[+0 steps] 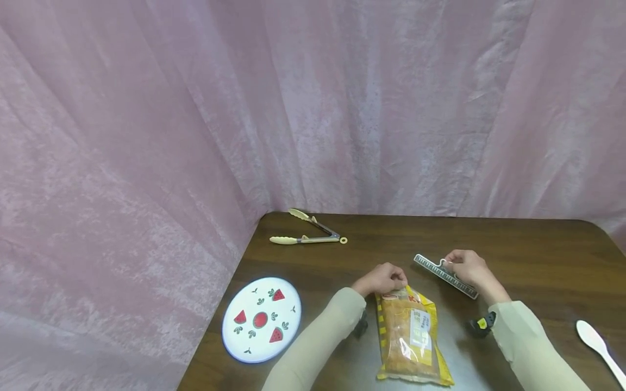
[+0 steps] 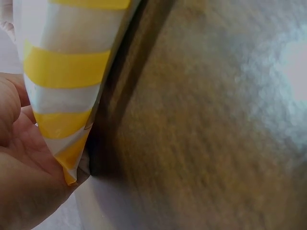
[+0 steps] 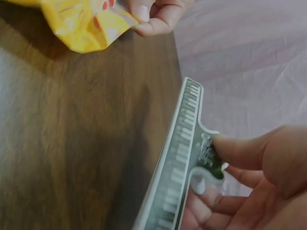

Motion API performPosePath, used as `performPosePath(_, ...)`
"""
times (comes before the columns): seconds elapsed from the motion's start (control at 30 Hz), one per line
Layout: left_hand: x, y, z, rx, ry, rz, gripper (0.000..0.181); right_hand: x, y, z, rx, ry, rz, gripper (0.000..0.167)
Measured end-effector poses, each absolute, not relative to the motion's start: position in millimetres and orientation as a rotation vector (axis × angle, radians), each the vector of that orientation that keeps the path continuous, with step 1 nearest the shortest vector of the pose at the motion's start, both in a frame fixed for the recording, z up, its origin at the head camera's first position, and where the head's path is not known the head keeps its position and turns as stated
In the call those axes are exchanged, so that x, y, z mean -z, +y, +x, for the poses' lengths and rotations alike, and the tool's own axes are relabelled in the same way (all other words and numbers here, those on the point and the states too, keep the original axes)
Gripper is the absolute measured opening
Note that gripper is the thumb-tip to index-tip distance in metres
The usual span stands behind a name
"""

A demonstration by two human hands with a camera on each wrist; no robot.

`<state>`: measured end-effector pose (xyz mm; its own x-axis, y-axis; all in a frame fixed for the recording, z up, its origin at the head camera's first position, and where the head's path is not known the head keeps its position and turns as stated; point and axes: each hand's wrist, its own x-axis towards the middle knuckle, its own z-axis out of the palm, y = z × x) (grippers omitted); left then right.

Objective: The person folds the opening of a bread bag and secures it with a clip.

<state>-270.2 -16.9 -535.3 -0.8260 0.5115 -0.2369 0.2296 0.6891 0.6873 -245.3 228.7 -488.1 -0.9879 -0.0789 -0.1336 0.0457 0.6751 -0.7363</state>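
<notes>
Pinching yellow bag (image 1: pixel 398 336) by its top, left hand (image 1: pixel 383 278) seemingly curled, right hand (image 1: pixel 469 267) gripping raised clip (image 1: pixel 434 269)

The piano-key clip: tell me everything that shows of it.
The clip is a long, narrow bar with a black-and-white keyboard pattern, pale edges and a dark, curved grip tab bearing marks too blurred to read. It looks like hard plastic, though that is uncertain. The right hand pinches it by the tab, seemingly above the table. In the head view it slants, left end farther away, beyond and right of the bag, not touching it.
</notes>
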Motion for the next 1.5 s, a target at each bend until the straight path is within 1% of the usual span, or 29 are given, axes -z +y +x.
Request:
performPosePath(0.1, 536, -18, -271, -0.932, 2.489, 0.586, 0.006, 490, 231, -243, 1.328, 2.655, -0.057, 0.020)
performPosePath(0.23, 539, -20, -274, -0.936, 2.487, 0.605, 0.006, 493, 234, -238, 1.466, 2.512, -0.127, 0.038)
performPosePath(0.33, 540, -21, -276, -0.940, 2.484, 0.629, 0.006, 494, 238, -236, 1.483, 2.475, -0.206, 0.043)
performPosePath(0.53, 541, -26, -278, -0.993, 2.445, 0.628, 0.007, 494, 242, -231, 1.446, 2.468, -0.304, 0.035)
performPosePath(0.77, 541, -24, -278, -1.021, 2.436, 0.562, 0.008, 500, 245, -225, 1.505, 2.413, -0.307, 0.040)
performPosePath(0.83, 541, -24, -278, -1.013, 2.437, 0.552, 0.008, 502, 246, -223, 1.507, 2.411, -0.310, 0.039)
performPosePath(1.07, 540, -21, -276, -0.991, 2.430, 0.524, 0.007, 507, 245, -214, 1.472, 2.478, -0.303, 0.025)
performPosePath(1.37, 537, -19, -275, -0.989, 2.434, 0.549, 0.007, 517, 243, -206, 1.492, 2.545, -0.292, 0.015)
performPosePath(1.5, 535, -19, -274, -1.001, 2.421, 0.537, 0.007, 521, 241, -204, 1.505, 2.536, -0.330, 0.011)
